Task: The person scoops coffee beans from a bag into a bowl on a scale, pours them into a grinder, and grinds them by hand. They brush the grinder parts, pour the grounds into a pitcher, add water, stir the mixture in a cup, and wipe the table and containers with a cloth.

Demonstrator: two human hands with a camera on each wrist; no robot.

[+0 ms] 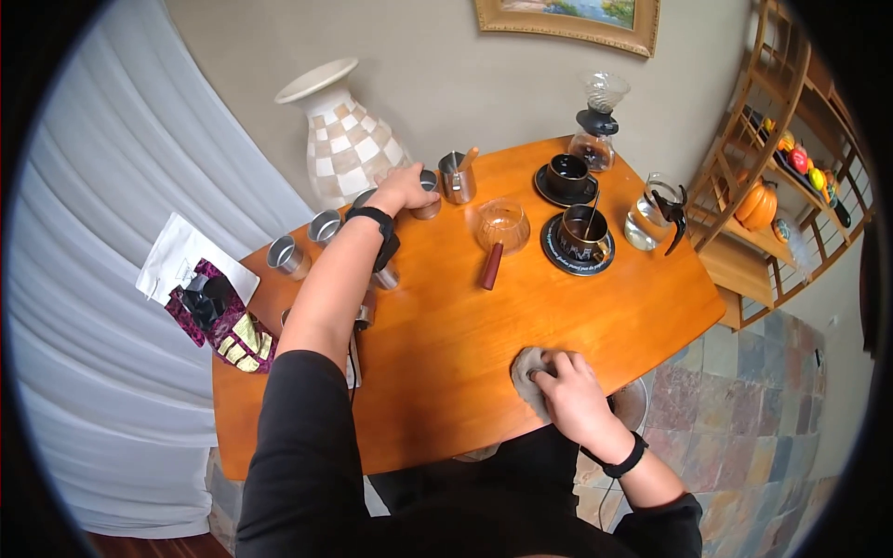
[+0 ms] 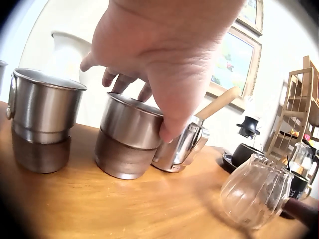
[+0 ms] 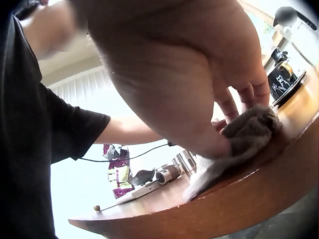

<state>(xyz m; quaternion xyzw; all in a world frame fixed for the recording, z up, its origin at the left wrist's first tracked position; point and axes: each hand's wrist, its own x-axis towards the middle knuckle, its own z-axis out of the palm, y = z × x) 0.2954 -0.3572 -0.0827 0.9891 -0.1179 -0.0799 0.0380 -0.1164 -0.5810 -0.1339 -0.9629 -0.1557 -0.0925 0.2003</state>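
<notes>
The left hand [image 1: 402,189] was extended to the far edge of the wooden table [image 1: 446,344], its fingers and thumb curled round the rim of a steel cup [image 2: 130,135]. That cup stood upright at the rear of the table, just beside a small steel pitcher [image 2: 180,149] with a wooden handle and near a second steel cup [image 2: 42,119]. The right hand [image 1: 572,391] lay at the near edge, fingers bent over a grey cloth [image 3: 244,137] and pressing it to the surface; the grip appeared to be a loose clutch, though the wrist view was partly blocked. A ribbed glass vessel [image 2: 256,191] stood nearby, with black cups on saucers [image 1: 579,244] beyond.
</notes>
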